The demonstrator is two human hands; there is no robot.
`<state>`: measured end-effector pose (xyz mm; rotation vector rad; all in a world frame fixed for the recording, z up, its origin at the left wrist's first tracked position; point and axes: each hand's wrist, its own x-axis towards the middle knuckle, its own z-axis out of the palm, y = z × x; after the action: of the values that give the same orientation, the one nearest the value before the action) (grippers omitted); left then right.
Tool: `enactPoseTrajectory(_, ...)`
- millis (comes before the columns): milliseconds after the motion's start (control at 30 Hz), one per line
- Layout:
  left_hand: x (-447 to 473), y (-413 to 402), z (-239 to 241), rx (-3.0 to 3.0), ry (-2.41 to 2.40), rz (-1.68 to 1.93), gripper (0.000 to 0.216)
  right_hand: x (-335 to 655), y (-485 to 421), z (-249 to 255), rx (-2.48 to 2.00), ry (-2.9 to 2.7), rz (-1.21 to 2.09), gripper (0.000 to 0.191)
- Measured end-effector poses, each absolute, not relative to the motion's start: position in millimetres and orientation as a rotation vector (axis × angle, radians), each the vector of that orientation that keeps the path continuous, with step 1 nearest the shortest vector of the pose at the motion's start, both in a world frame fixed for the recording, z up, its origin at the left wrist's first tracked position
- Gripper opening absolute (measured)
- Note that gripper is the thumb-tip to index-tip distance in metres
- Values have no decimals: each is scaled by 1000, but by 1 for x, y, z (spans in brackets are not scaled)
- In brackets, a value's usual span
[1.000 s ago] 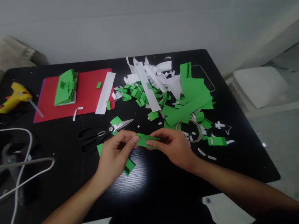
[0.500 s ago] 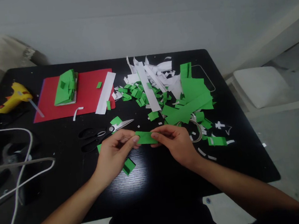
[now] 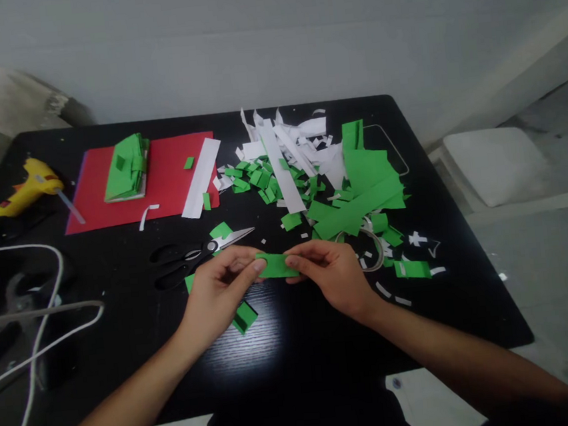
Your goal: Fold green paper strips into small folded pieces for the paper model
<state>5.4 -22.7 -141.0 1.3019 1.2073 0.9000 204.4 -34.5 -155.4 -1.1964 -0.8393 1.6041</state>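
Between my two hands is a small green paper strip (image 3: pixel 275 266), stretched sideways above the black table. My left hand (image 3: pixel 220 283) pinches its left end between thumb and fingers. The right end is pinched by my right hand (image 3: pixel 334 274) in the same way. Just beyond my left hand lie black-handled scissors (image 3: pixel 207 248), their blades pointing right and partly over a green scrap. A folded green paper piece (image 3: pixel 245 317) rests on the table below my left wrist. Beyond my right hand is a roll of tape (image 3: pixel 379 251), partly hidden.
Green and white paper scraps (image 3: pixel 265 174) are heaped at the back middle, with larger green sheets (image 3: pixel 368 171) to their right. A red sheet (image 3: pixel 170 177) carries a green paper bundle (image 3: pixel 126 166). The yellow glue gun (image 3: pixel 33 187) and white cables (image 3: pixel 40 343) lie at left.
The green strip has tilted slightly between my fingers, and my right hand has shifted a little to the left and down. Everything else stays in place.
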Motion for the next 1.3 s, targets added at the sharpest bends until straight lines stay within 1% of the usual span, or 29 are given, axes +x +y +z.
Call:
enactPoseTrajectory(467,2,-27,-144,1330,1265,895,13,204,-34,-155,-1159,-878,1604,27)
enactPoseTrajectory(733,3,-20,-137,1293,1183,787,22,206,-32,-156,-1205,-975,1529,24)
enactPoseTrajectory(900,2,-20,-140,1318,1143,805,16,206,-31,-157,-1233,-1045,1511,21)
enactPoseTrajectory(1033,0,-22,-145,1348,1113,752,14,207,-31,-157,-1232,-1071,1470,18)
enactPoseTrajectory(1233,0,-27,-147,1379,986,633,20,208,-31,-159,-1247,-1132,1422,20)
enactPoseTrajectory(1300,1,-27,-147,1355,993,666,18,207,-32,-159,-1215,-1070,1478,30)
